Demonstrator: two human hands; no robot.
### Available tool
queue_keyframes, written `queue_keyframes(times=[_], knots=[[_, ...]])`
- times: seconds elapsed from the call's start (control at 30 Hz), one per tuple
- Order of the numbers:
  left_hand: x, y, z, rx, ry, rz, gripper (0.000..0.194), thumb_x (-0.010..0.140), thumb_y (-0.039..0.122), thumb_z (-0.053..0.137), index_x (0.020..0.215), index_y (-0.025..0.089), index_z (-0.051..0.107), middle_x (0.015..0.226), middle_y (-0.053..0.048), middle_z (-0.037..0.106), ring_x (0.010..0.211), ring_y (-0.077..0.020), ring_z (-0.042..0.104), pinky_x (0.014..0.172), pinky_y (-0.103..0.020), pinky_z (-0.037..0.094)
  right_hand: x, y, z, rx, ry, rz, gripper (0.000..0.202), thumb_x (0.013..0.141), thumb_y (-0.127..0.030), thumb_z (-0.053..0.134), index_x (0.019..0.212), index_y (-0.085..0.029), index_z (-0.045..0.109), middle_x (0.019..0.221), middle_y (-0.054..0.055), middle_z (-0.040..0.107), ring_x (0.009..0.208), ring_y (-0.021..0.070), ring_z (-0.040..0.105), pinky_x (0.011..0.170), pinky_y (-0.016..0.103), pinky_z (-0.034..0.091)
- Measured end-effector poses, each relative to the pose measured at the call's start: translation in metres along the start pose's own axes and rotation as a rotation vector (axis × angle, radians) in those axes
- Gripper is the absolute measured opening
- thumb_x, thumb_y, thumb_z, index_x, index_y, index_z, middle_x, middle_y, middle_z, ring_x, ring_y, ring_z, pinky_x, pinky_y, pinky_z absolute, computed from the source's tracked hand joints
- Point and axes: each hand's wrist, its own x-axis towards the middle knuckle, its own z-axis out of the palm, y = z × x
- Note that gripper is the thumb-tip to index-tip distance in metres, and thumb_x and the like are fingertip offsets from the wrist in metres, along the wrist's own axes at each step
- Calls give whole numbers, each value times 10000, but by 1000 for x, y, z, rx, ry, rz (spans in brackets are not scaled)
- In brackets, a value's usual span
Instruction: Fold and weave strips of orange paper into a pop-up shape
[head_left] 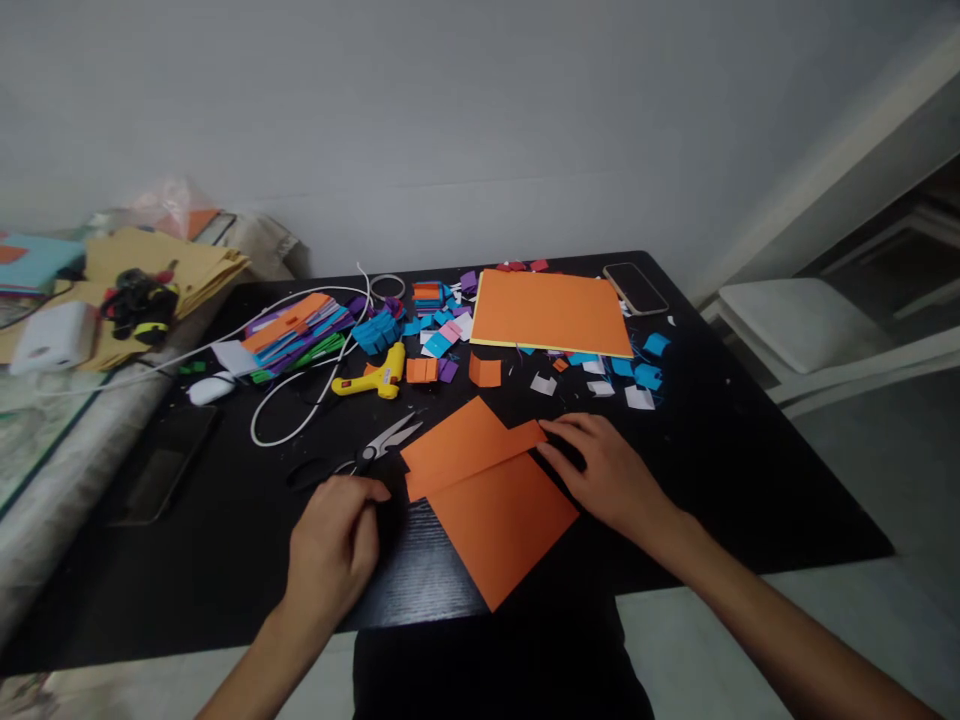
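Observation:
Orange paper (502,520) lies near the table's front edge, with a narrow folded orange strip (480,463) across it. At the strip's right end, my right hand (600,465) pinches the strip between thumb and fingers. My left hand (337,535) rests on the table left of the paper, its fingers curled in and apart from the paper; whether it holds anything is hidden. Just beyond my left hand lie scissors (369,452) with black handles, their blades parted and pointing right.
A yellow glue gun (382,378), a white cable (289,440) and bundles of coloured paper (300,330) lie at the back left. An orange sheet stack (551,310) and a phone (636,288) are at the back right. Another phone (169,465) lies left.

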Motion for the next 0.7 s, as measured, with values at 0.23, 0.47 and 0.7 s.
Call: queue_keyframes(times=[0.23,0.47,0.7], knots=[[72,9,5,-100,62,85,238,846,12,465,761,193,595,724,-10,618,709,-165,590,663,-286,477,34,1,-15,57,-156,25,377,944,-268,676,1313,-191,685,1272,123,724,1191,315,684,1017,524,566],[121,10,47,-164,-27,143,169,957,195,609,1109,173,680,1068,-77,747,1004,-213,691,890,-341,548,56,4,-13,10,-304,-123,224,844,-182,770,1066,-184,739,1126,109,690,1104,286,669,962,449,568],[101,1,67,-181,-67,173,206,1008,213,587,1159,199,726,1107,-92,764,1068,-224,708,933,-371,567,64,7,-12,35,-332,-131,166,815,-156,757,956,-206,687,1066,79,676,1054,269,654,881,396,555]])
